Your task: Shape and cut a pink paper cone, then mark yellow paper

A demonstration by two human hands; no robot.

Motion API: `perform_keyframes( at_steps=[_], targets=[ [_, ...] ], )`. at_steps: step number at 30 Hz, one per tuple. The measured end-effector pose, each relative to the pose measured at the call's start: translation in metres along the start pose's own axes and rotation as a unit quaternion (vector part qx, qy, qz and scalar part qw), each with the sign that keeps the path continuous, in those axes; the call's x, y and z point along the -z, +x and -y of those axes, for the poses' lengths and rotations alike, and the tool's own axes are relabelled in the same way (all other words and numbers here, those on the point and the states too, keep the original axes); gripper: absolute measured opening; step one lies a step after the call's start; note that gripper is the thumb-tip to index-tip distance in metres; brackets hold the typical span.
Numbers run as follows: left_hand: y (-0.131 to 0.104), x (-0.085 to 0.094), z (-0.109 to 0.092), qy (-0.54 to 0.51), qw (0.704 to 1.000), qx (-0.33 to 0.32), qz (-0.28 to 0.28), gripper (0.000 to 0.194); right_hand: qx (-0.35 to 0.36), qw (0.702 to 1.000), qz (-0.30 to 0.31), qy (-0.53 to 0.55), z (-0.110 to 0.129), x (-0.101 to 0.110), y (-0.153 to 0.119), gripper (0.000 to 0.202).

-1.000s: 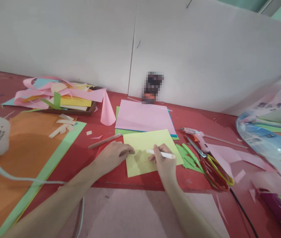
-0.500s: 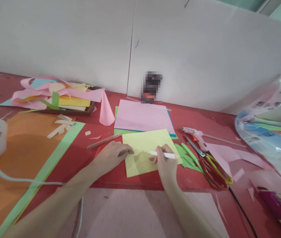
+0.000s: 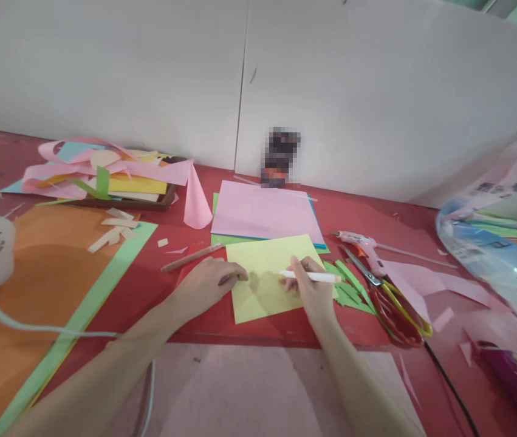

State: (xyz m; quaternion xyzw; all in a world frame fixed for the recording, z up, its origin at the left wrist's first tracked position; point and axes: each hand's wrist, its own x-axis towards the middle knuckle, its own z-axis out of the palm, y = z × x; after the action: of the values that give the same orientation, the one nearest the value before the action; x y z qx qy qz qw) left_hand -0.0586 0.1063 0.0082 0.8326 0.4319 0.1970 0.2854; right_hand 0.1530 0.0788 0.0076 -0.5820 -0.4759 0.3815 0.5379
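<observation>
A pale yellow sheet of paper [image 3: 262, 300] lies slightly turned on the red table. At its left edge rests my left hand [image 3: 208, 280], fingers curled and closed on the paper's edge. My right hand [image 3: 315, 295] grips a white marker [image 3: 317, 277] over the right half of the sheet. The marker lies nearly level, its tip pointing left; whether it touches the paper I cannot tell. Under the yellow sheet's far edge is a stack of coloured paper with a pink sheet [image 3: 262, 209] on top. A brownish pen [image 3: 192, 257] lies just beyond my left hand.
Right of the sheet lie green scraps [image 3: 349, 285], scissors [image 3: 390, 303] and a pink glue gun [image 3: 365, 246]. A pink paper cone [image 3: 195, 203] stands near a tray of paper strips [image 3: 164, 200]. Orange paper [image 3: 7, 358] and a white cable [image 3: 89, 333] are at left.
My right hand with the marker has moved a little to the right over the yellow sheet. My left hand stays at the paper's edge.
</observation>
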Motion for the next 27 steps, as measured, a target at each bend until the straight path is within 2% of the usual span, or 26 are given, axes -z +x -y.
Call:
perform_keyframes(
  at_steps=[3,12,17,22,27],
  targets=[
    [0.0001,-0.0001,0.0000,0.001,1.000,-0.005,-0.002,0.023,0.012,0.999,0.017,-0.043,-0.0021,-0.0003,0.0018,0.035],
    [-0.0004,0.0005,-0.0024,0.005,1.000,-0.005,-0.003,0.023,0.036,0.990,0.057,-0.121,-0.0019,0.0000,0.0005,0.032],
    [-0.0004,0.0010,-0.0030,-0.001,1.000,-0.002,-0.002,0.023,0.021,0.991,0.035,-0.125,-0.0003,-0.0011,-0.0010,0.034],
    [-0.0013,0.0011,-0.0030,-0.002,1.000,-0.004,-0.001,0.023,0.033,0.991,0.040,-0.126,-0.0012,-0.0015,-0.0012,0.032],
    [-0.0012,0.0014,-0.0039,0.002,1.000,0.002,-0.001,0.023,0.034,0.988,0.019,-0.148,0.0003,-0.0016,-0.0021,0.035]
  ],
)
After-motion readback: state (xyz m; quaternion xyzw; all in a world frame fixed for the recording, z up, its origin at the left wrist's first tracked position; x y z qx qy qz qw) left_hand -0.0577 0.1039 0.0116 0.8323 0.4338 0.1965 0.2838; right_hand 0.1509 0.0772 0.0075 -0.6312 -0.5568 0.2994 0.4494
